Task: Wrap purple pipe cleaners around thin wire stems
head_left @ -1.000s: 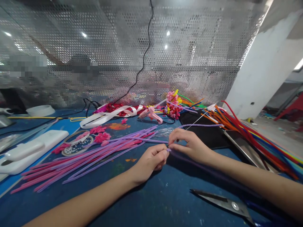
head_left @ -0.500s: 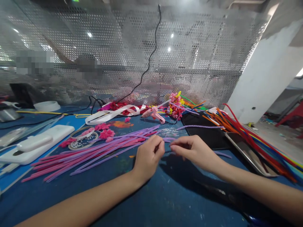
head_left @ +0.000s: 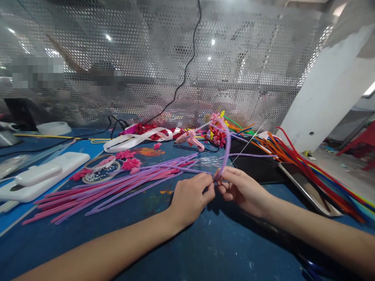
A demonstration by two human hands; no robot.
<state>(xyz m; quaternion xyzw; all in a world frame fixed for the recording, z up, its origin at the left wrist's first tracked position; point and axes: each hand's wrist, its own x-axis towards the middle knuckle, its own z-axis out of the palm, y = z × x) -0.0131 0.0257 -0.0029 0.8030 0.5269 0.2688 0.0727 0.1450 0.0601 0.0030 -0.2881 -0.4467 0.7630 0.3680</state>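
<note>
My left hand (head_left: 191, 197) and my right hand (head_left: 240, 187) meet over the blue table (head_left: 187, 249), both pinched on one purple pipe cleaner (head_left: 226, 150). The pipe cleaner stands up from the fingers and arcs back toward the far side. Just left of my hands lies a spread of purple and pink pipe cleaners (head_left: 117, 183). A second loose purple pipe cleaner (head_left: 252, 155) lies flat beyond my right hand.
A pink glue gun (head_left: 191, 139), white ribbon (head_left: 137, 138) and small pink flowers (head_left: 130, 163) lie further back. Mixed-colour pipe cleaners (head_left: 307, 164) fan along the right beside a metal tray (head_left: 304, 187). A white case (head_left: 41, 175) sits left; perforated metal sheet (head_left: 175, 70) walls the back.
My hands have come together at the pipe cleaner's end, and the pipe cleaner, flat on the table before, now rises in an arc. The view shifted up, hiding the scissors.
</note>
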